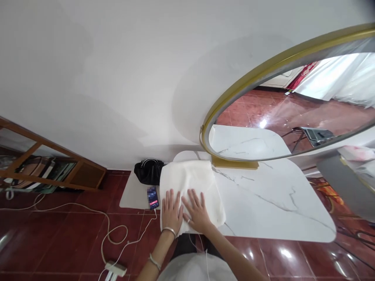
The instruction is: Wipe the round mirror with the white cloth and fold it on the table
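A white folded cloth (pixel 187 175) lies at the left end of the white marble-patterned table (pixel 269 199). Flat on the cloth rests my left hand (pixel 171 212), fingers stretched out, with bracelets on the wrist and forearm. Beside it my right hand (pixel 197 210) also presses flat, fingers spread and a ring on one finger. The two thumbs come close together near the cloth's front part. Neither hand grips anything.
A round gold-framed mirror (pixel 213 109) stands on the table at the back right. Left of the cloth, a phone (pixel 152 198) with a cable and a black bag (pixel 149 171) lie on a pale seat (pixel 131 193). A power strip (pixel 115 269) and cords are on the red tiled floor.
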A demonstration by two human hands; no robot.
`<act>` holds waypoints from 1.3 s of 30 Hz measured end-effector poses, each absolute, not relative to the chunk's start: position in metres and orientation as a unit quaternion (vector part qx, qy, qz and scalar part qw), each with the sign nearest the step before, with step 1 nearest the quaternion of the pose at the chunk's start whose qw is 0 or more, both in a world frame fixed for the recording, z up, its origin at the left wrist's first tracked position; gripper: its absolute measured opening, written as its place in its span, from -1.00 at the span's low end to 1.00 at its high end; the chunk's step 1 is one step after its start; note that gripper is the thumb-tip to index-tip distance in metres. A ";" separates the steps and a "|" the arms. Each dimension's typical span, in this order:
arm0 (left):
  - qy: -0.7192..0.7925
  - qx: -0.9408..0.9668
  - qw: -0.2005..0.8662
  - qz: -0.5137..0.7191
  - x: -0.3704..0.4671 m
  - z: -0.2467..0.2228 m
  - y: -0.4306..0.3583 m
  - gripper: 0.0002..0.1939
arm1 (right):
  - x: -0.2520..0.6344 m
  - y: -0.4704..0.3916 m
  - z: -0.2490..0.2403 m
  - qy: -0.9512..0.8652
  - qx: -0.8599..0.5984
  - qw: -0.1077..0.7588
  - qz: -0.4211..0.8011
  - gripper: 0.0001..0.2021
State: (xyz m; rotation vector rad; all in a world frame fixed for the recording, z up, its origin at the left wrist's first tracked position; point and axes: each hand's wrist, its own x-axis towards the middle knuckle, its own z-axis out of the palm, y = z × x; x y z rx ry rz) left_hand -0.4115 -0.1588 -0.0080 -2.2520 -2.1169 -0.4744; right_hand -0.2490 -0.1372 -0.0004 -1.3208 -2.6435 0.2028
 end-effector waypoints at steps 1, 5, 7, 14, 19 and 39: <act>-0.678 -0.718 0.011 -0.157 -0.411 -0.009 -0.159 -0.42 | -0.248 -0.136 -0.001 -0.891 -0.439 0.093 0.072 -0.32; -0.661 -0.732 0.014 -0.166 -0.390 -0.007 -0.156 -0.36 | -0.220 -0.141 0.000 -0.884 -0.453 0.095 0.070 -0.34; -0.640 -0.750 0.013 -0.164 -0.370 -0.008 -0.154 -0.33 | -0.197 -0.148 -0.001 -0.873 -0.475 0.091 0.060 -0.33; -0.580 -0.798 -0.064 -0.153 -0.275 -0.018 -0.151 -0.32 | -0.096 -0.174 -0.015 -0.825 -0.554 0.086 0.071 -0.37; -0.576 -0.767 -0.230 -0.164 -0.239 -0.001 -0.119 -0.53 | -0.051 -0.189 -0.010 -0.779 -0.607 0.069 0.138 -0.39; -0.591 -0.647 -0.403 -0.263 -0.264 0.065 0.025 -0.91 | -0.072 -0.161 0.044 -0.704 -0.625 -0.008 0.338 -0.42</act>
